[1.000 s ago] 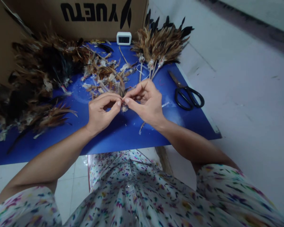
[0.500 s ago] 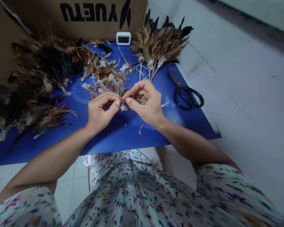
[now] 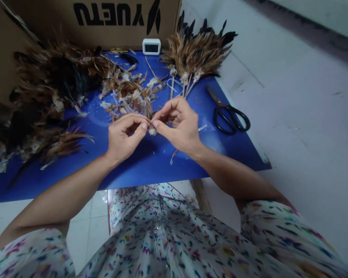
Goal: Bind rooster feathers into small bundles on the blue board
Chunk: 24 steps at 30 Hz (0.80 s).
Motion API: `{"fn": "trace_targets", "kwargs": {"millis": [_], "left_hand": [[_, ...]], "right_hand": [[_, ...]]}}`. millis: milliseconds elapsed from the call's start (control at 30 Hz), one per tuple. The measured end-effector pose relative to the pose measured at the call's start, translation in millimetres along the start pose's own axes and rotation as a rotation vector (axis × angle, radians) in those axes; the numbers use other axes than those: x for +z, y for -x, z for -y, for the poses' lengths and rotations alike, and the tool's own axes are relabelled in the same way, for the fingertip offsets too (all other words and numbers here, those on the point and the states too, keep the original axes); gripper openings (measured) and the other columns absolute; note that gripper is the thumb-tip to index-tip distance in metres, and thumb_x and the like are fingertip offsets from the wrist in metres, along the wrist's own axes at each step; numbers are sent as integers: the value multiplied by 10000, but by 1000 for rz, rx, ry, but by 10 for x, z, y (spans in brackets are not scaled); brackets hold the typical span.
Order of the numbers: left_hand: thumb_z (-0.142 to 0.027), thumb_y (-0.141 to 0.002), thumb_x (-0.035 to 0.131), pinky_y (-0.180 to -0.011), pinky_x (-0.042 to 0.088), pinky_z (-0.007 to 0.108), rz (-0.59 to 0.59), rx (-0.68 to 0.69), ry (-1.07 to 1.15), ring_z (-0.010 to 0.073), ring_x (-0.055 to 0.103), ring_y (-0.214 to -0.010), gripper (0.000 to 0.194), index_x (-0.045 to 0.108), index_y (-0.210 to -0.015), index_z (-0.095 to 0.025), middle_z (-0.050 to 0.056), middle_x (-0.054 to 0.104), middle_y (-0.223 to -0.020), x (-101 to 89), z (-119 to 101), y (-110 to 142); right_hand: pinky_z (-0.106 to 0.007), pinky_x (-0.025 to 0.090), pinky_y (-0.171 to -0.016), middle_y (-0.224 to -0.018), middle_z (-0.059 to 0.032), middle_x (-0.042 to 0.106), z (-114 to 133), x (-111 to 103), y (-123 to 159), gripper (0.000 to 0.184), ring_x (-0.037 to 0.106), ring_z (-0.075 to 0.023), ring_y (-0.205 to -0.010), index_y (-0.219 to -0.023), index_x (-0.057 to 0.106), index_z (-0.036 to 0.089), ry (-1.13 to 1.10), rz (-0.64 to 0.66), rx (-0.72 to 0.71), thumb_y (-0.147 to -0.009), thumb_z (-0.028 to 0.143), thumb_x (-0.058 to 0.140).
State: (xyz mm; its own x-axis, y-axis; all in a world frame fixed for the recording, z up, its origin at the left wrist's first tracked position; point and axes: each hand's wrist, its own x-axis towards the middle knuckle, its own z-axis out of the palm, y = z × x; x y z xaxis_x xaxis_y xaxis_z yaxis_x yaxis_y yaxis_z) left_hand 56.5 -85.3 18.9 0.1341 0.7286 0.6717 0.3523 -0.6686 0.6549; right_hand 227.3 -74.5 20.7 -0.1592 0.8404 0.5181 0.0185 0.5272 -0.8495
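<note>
Over the blue table, my left hand [image 3: 126,135] and my right hand [image 3: 178,125] meet with thumbs and index fingers pinched together. Between the fingertips is a small feather tuft [image 3: 152,131], its pale fluffy base showing below and darker brown plumes above. Both hands are closed on it, though fingers cover much of it. Just beyond my hands lies a scatter of loose brown and white feathers [image 3: 127,89] mixed with clear plastic strips. Bundles of brown feathers on sticks [image 3: 195,54] lie behind my right hand.
Black-handled scissors [image 3: 227,116] lie at the right of the blue table [image 3: 127,170]. A big heap of brown and black feathers [image 3: 55,85] covers the left side. A small white digital clock [image 3: 151,47] stands before a cardboard box [image 3: 118,36] at the back.
My right fingertips have shifted slightly left and down, closer to my left fingertips. The feather tuft has turned a little between them. Everything else on the table stays put.
</note>
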Motion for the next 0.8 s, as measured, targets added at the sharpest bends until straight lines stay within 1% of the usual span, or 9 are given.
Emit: {"fn": "trace_targets", "kwargs": {"millis": [200, 400, 567, 700, 800], "left_hand": [[-345, -903, 637, -731, 539, 306, 20, -9, 22, 151, 685, -772, 203, 704, -778, -201, 33, 755, -835, -9, 5, -2], [-288, -890, 672, -716, 532, 288, -1, 47, 64, 138, 688, -760, 122, 712, -806, -208, 20, 756, -842, -4, 8, -1], [-312, -904, 656, -723, 541, 302, -3, 19, 48, 143, 688, -761, 148, 712, -806, -216, 20, 753, -837, -7, -3, -5], [-341, -914, 634, -740, 550, 318, 0, -18, 9, 150, 687, -769, 185, 709, -795, -220, 21, 751, -824, -14, -33, -13], [-335, -915, 634, -754, 553, 323, 0, -21, 12, 154, 688, -789, 180, 707, -793, -225, 23, 751, -830, -17, -49, -19]], "right_hand": [[-269, 558, -694, -826, 34, 625, 12, 2, 2, 303, 628, -84, -722, -950, 479, 226, -23, -1, 8, -824, 335, 732], [-272, 558, -691, -821, 35, 637, 19, 6, 4, 328, 632, -85, -713, -931, 462, 227, -53, 1, 24, -815, 342, 746], [-277, 569, -687, -821, 26, 665, 37, -5, -7, 343, 650, -95, -724, -934, 471, 226, -43, -23, 62, -806, 384, 747], [-268, 572, -675, -798, 34, 684, 59, -12, -25, 341, 663, -96, -698, -891, 455, 230, -94, -66, 75, -774, 317, 763], [-261, 567, -673, -799, 32, 692, 47, -20, -31, 332, 665, -95, -695, -896, 466, 228, -111, -70, 77, -765, 289, 765]]}}
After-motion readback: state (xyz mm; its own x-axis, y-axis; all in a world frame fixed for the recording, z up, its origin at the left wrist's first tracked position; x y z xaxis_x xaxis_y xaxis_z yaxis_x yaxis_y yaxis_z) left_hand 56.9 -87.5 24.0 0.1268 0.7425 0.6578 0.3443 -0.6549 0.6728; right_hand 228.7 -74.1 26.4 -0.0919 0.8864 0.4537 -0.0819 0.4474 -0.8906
